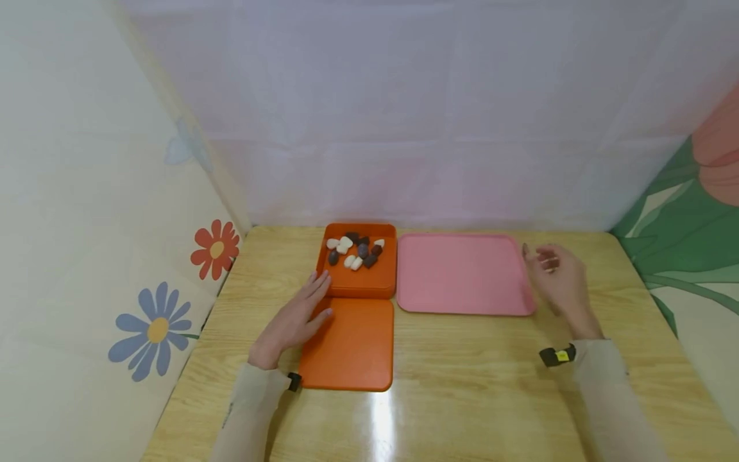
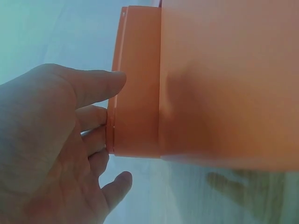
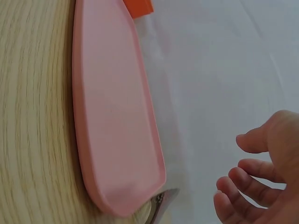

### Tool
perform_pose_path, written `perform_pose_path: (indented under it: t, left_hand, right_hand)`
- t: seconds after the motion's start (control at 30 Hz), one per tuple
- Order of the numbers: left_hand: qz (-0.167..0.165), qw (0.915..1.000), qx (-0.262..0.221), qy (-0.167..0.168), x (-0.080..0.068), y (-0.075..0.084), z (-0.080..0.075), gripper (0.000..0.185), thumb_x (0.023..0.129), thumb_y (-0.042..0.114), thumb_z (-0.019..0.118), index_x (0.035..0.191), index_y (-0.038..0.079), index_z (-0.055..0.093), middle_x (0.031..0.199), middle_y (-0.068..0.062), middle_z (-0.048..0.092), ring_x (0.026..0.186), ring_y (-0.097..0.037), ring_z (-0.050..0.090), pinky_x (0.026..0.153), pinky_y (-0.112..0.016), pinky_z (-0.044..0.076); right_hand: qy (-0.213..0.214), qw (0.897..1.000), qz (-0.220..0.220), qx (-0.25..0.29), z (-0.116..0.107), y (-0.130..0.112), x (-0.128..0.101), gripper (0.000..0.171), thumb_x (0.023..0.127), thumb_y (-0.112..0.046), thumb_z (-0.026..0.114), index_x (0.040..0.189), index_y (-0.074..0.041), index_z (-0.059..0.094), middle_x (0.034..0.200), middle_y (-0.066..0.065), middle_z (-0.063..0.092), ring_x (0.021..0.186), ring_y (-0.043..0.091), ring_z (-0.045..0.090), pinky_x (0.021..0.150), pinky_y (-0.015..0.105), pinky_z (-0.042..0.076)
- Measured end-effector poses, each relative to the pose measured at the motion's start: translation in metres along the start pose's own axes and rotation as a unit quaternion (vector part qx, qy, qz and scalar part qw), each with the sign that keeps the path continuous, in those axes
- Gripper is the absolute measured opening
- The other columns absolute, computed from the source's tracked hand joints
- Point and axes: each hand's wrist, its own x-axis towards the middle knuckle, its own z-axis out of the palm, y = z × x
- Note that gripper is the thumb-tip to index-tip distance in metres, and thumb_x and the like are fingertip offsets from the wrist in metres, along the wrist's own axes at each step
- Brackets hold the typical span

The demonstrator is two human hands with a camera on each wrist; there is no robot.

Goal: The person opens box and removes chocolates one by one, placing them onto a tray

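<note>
My left hand (image 1: pixel 294 321) has its fingers extended at the front left corner of an orange box (image 1: pixel 360 289); in the left wrist view the fingertips meet the box's edge. Inside the box lie several small white and dark pebble-like pieces (image 1: pixel 362 250). My right hand (image 1: pixel 559 279) hovers beside the right end of a pink tray (image 1: pixel 462 273), its fingers loosely bent around nothing. Close to that tray end, the right wrist view shows a shiny metal utensil (image 3: pixel 160 205), mostly cut off by the frame, so its kind is unclear.
An orange lid-like panel (image 1: pixel 349 346) lies flat directly in front of the box. Everything stands on a wooden table (image 1: pixel 462 385). A pale cloth wall (image 1: pixel 433 128) rises behind the table, and flower-printed sheets (image 1: pixel 156 330) flank it.
</note>
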Motion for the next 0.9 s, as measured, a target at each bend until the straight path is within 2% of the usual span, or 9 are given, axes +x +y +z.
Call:
perform_pose_path:
  t: [0.1,0.27,0.53,0.63,0.77,0.9]
  left_hand:
    - [-0.002,1.0000,-0.001,0.001,-0.001,-0.001,0.000,0.070,0.109,0.020,0.063,0.167,0.000,0.029,0.176,-0.018,0.025,0.165,-0.041,0.014,0.127,-0.061,0.031]
    - [-0.005,1.0000,0.005,0.002,0.000,0.000,-0.002,0.064,0.110,0.015,0.059,0.166,-0.001,0.032,0.176,-0.018,0.027,0.165,-0.041,0.015,0.127,-0.061,0.030]
    - [-0.010,0.9989,0.045,0.004,0.004,0.004,-0.007,0.062,0.109,0.018,0.062,0.164,0.001,0.039,0.173,-0.017,0.035,0.163,-0.038,0.025,0.123,-0.059,0.038]
    - [-0.010,0.9989,0.042,0.016,0.007,0.003,-0.008,0.058,0.109,0.017,0.062,0.161,0.000,0.044,0.170,-0.018,0.040,0.162,-0.037,0.029,0.122,-0.059,0.040]
    - [-0.005,0.9983,0.032,0.047,0.011,0.000,-0.008,0.049,0.109,0.015,0.061,0.155,-0.001,0.053,0.162,-0.018,0.051,0.157,-0.037,0.039,0.118,-0.059,0.045]
    - [0.003,0.9969,0.037,0.069,0.012,-0.003,-0.008,0.043,0.108,0.013,0.063,0.150,0.001,0.061,0.155,-0.016,0.059,0.153,-0.035,0.046,0.112,-0.057,0.051]
  right_hand:
    - [0.006,1.000,0.013,-0.011,-0.004,0.006,0.001,0.041,0.104,-0.025,0.068,0.129,0.007,0.069,0.113,0.027,0.071,0.096,0.031,0.064,0.071,0.007,0.044]
    - [0.009,1.000,0.007,-0.011,-0.009,0.018,0.001,0.041,0.103,-0.020,0.069,0.130,0.011,0.067,0.119,0.031,0.069,0.102,0.037,0.064,0.073,0.002,0.040]
    - [0.015,1.000,0.010,-0.015,-0.019,0.034,-0.002,0.042,0.104,-0.022,0.069,0.129,0.012,0.066,0.118,0.033,0.066,0.103,0.043,0.064,0.072,0.001,0.038]
    - [0.008,0.999,0.024,-0.025,-0.019,0.037,-0.002,0.045,0.105,-0.024,0.067,0.130,0.013,0.065,0.121,0.034,0.065,0.106,0.045,0.064,0.073,0.005,0.038]
    - [-0.002,0.998,0.038,-0.042,-0.018,0.039,-0.002,0.046,0.105,-0.026,0.066,0.132,0.012,0.064,0.124,0.033,0.064,0.109,0.047,0.063,0.077,0.014,0.040]
    - [-0.025,0.997,0.052,-0.047,-0.016,0.040,-0.001,0.047,0.106,-0.026,0.065,0.133,0.012,0.062,0.126,0.035,0.062,0.112,0.050,0.063,0.084,0.031,0.047]
